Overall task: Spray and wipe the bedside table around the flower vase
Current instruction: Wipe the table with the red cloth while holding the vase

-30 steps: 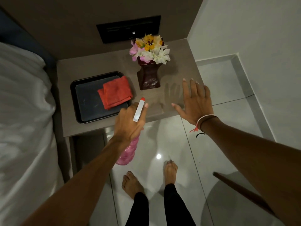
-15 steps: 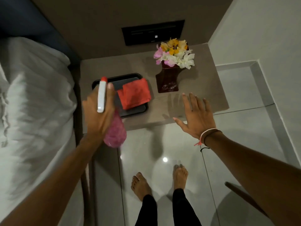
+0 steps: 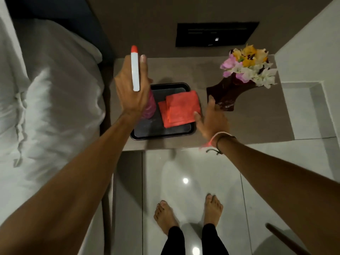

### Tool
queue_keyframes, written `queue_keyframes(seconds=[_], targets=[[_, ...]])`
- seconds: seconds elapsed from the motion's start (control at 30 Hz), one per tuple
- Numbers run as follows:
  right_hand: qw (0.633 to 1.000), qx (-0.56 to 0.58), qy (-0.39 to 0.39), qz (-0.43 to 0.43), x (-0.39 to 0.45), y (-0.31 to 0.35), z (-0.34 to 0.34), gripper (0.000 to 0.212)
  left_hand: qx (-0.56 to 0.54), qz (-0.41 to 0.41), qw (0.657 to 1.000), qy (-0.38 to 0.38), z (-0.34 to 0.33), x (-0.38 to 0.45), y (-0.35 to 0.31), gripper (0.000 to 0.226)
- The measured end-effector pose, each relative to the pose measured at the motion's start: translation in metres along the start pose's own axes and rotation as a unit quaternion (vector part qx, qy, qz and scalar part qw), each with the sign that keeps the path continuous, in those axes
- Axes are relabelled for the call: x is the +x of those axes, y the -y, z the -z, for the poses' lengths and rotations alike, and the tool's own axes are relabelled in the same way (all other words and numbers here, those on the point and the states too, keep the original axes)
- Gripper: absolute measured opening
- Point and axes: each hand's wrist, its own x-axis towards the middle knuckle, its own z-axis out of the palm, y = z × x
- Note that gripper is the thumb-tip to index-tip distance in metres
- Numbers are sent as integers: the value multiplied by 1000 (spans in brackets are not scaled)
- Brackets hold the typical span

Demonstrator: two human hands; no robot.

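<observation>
My left hand (image 3: 131,92) grips a pink spray bottle (image 3: 150,106) with a white, red-tipped head, held above the left end of the brown bedside table (image 3: 257,122). A folded red cloth (image 3: 179,108) lies in a black tray (image 3: 163,135) on the table. My right hand (image 3: 211,119) hovers with fingers spread between the cloth's right edge and the dark red flower vase (image 3: 227,94), its thumb by the cloth. The vase holds white, pink and yellow flowers (image 3: 248,66) at the table's back right.
A bed with white linen (image 3: 46,100) lies close on the left. A black wall panel (image 3: 215,34) sits behind the table. Glossy floor tiles (image 3: 193,181) and my bare feet are below. A dark wooden stick (image 3: 283,238) shows at the bottom right.
My left hand has lifted the spray bottle up and leftward over the table's left side. My right hand has moved from the table's front right to between the cloth and the vase.
</observation>
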Motion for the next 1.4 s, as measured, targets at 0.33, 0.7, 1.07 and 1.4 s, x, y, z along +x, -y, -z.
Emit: queue_keyframes(seconds=[0.33,0.7,1.07,1.4], targets=[[935,277,17,-220,36,18,-42,23,32,-20,997,69,4,-2,26,49],[548,778,68,-299,-16,-14,-8,27,248,-188,941,135,90,2,-6,126],[501,805,122,-293,-76,-125,19,45,282,-353,832,321,-87,-55,-117,89],[496,820,30,-284,-51,-143,34,48,364,-347,758,416,-185,-38,-112,83]])
